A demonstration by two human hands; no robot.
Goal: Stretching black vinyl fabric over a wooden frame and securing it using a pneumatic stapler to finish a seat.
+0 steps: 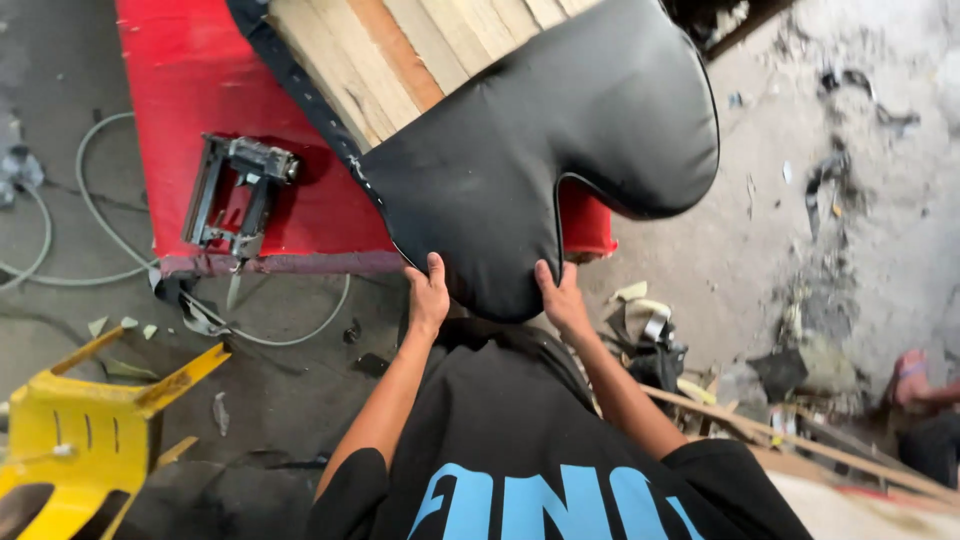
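A large black padded upholstery piece [560, 140] with a rounded lobe lies over a red-covered work surface [200, 90], with a wooden slatted frame [400, 50] behind it. My left hand [427, 295] grips its lower edge on the left side, thumb on top. At the same lower edge, a little to the right, my right hand [560, 295] holds on. A metal pneumatic staple gun [235, 195] rests on the red surface to the left of my hands, apart from them.
A pale air hose [95, 200] curls over the concrete floor at left. A yellow plastic chair [90, 430] stands at lower left. Scraps, strapping and wooden strips [780, 430] litter the floor at right, where another person's hand [910, 375] shows.
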